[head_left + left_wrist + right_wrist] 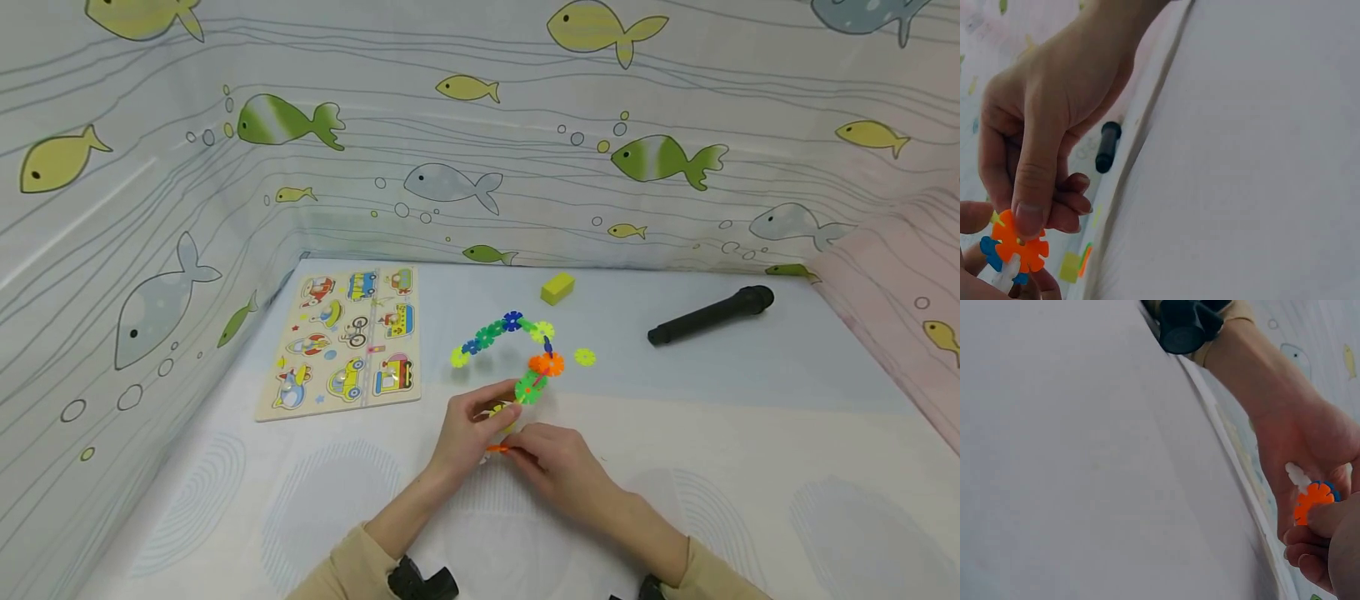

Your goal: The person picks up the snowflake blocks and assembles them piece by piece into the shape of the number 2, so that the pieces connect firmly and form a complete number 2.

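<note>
1. Both hands meet at the lower centre of the head view. The left hand (468,429) curls its fingers round a small cluster of plastic snowflake discs, and the right hand (551,458) pinches the orange notched plastic disc (1019,244) between thumb and forefinger, as the left wrist view shows.
2. In the wrist views that orange disc sits against a blue disc (1330,487) and a white disc (1296,474), so the cluster counts at least three pieces; a yellow tip also shows, though I cannot tell what it belongs to.
3. To join a piece well, I judge that its slot should line up square with the slot of its neighbour, with a straight push and the other hand gripping close to the joint so nothing twists.
4. Just above the hands lies one arched chain of linked coloured discs (510,342); roughly ten discs, though overlaps blur the count.
5. One loose yellow-green disc (584,357) lies just right of the chain.
6. Farther out: one yellow foam block (557,287) at upper centre, one black cylindrical microphone (711,315) at right, one wooden vehicle peg puzzle board (347,342) at left.
</note>
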Demonstrator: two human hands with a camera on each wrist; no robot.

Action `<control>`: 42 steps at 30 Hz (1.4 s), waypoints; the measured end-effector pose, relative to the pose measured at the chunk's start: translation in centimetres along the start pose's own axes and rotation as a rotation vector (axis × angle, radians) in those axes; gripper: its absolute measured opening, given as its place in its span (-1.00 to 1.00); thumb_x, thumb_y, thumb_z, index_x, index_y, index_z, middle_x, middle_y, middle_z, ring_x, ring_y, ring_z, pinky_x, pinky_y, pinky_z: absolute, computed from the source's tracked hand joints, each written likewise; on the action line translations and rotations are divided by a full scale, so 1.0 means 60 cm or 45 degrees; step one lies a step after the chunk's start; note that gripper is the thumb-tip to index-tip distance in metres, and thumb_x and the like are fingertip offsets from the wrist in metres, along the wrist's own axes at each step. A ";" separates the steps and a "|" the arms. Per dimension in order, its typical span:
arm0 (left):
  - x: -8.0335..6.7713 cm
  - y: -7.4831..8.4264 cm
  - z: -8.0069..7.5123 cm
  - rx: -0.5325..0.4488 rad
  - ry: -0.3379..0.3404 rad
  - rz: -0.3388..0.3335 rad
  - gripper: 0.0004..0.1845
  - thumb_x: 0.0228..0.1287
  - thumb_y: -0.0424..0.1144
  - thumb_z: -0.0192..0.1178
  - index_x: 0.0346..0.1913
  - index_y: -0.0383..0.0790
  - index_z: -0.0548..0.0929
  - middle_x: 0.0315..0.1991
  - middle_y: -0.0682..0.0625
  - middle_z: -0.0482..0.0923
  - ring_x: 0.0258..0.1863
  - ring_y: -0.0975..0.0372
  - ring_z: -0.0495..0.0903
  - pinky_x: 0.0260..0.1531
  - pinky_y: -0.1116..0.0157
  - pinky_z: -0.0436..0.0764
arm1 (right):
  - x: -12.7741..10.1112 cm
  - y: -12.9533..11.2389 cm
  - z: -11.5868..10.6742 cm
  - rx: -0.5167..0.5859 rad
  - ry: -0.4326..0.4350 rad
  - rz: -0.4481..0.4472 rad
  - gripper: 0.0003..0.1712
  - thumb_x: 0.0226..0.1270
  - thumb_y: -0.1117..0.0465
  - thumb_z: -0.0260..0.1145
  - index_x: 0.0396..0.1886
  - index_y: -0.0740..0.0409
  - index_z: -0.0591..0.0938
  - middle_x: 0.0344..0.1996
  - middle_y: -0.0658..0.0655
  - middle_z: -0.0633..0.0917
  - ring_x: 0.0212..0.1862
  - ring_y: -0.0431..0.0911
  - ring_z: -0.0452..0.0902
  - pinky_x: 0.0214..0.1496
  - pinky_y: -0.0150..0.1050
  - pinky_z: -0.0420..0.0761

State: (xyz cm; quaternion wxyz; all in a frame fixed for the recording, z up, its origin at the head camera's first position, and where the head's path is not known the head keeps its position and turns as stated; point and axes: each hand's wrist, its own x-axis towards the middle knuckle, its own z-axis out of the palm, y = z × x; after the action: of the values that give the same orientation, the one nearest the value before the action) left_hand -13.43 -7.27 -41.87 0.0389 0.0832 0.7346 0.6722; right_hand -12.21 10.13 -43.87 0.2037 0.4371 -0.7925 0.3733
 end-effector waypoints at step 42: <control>0.016 -0.012 -0.022 0.099 0.145 -0.023 -0.71 0.24 -0.22 0.40 0.02 -0.17 0.77 0.00 -0.04 0.74 0.06 0.08 0.64 0.02 0.31 0.54 | 0.035 0.159 -0.088 -0.295 -0.100 1.114 -0.56 0.44 0.20 0.26 0.22 0.34 0.55 -0.17 0.31 0.48 -0.23 0.08 0.42 -0.24 -0.15 0.42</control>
State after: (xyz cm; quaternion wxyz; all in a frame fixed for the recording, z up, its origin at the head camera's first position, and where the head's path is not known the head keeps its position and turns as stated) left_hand -14.66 -8.44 -42.43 -0.0004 0.0396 0.7619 0.6465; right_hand -21.37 16.30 -43.10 0.0442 0.0494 -0.9464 0.3162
